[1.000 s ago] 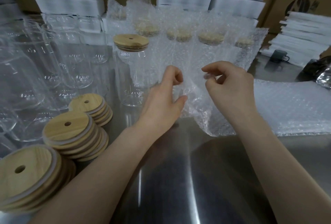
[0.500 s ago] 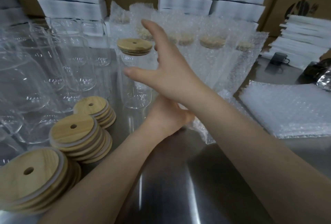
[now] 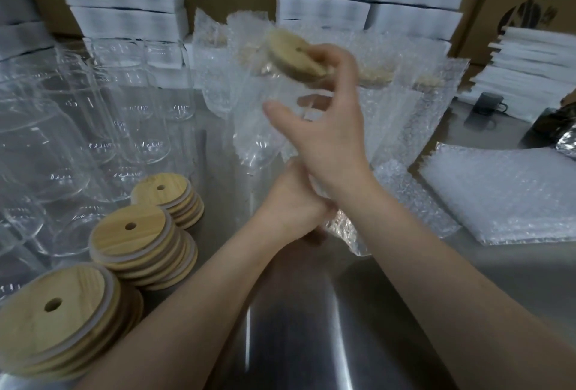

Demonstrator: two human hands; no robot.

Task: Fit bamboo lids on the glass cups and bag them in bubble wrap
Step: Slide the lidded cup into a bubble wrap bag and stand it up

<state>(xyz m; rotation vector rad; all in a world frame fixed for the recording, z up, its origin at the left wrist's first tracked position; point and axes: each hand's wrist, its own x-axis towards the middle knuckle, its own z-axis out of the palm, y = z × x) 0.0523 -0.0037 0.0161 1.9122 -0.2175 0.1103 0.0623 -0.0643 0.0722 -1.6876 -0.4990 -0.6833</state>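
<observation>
head view first, for what it hides: the left hand (image 3: 290,205) sits low over the counter (image 3: 311,327), and the right wrist crosses in front of it, so its fingertips cannot be seen. its fingers curl inward at the edge of a bubble wrap bag (image 3: 346,233), which spreads out from under it to the right and lies crumpled on the steel. the right hand (image 3: 327,127) is raised above it, with the forearm coming in from the lower right. it grips the glass cup (image 3: 290,90) near the top, fingers wrapped over the rim of the bamboo lid (image 3: 293,56) and thumb stretched across the glass. the cup is off the counter and tilted, its lid leaning up and to the right and its base down to the left. the clear wall is hard to trace against the wrap behind it, and the base is blurred.

behind the cup stands a row of bagged cups (image 3: 389,103), their lids only pale smudges through the bubbles. empty glasses (image 3: 134,127) crowd the left side, some cut off by the frame edge. three stacks of spare lids (image 3: 143,233) sit in front of them, the nearest partly covered by the left forearm. flat bags (image 3: 505,196) are piled on the right.
</observation>
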